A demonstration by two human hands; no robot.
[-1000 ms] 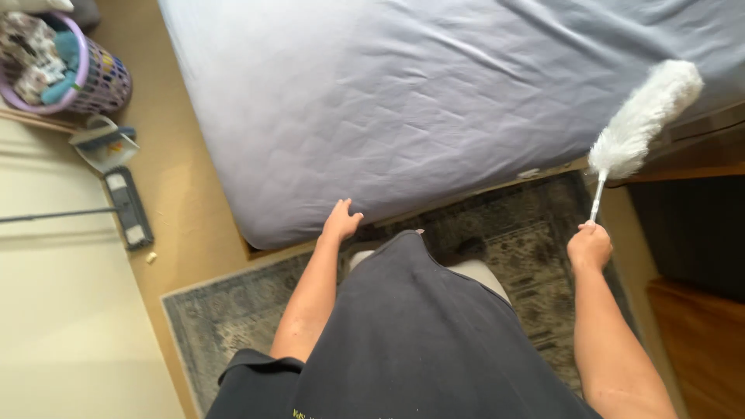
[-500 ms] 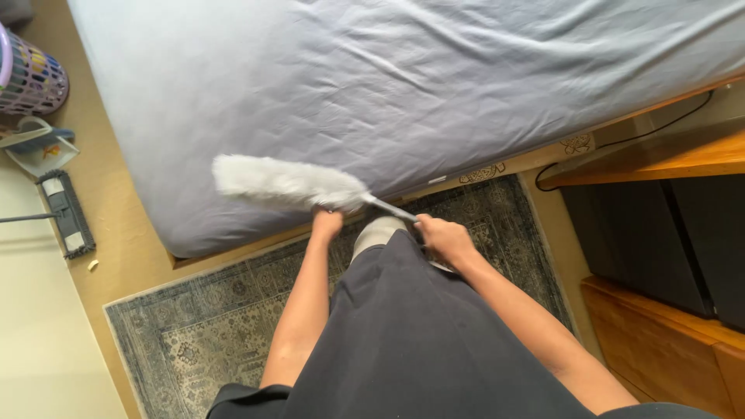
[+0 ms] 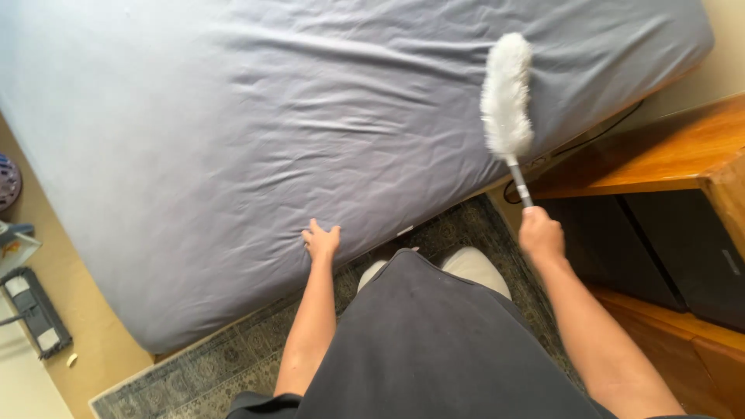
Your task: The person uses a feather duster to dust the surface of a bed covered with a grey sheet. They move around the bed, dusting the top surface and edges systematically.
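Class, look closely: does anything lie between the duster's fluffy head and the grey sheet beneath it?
Nothing visible. The duster, held in the right hand, hangs over bare sheet; the left hand rests on the sheet's near edge, well aside.

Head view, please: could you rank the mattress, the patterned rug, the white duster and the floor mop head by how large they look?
1. mattress
2. patterned rug, partly hidden
3. white duster
4. floor mop head, though it lies farther from the camera, so this is unsure

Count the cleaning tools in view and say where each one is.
2. A white fluffy duster is held up over the grey bed by the right hand. A flat mop head lies on the floor at left. Others may sit outside the picture.
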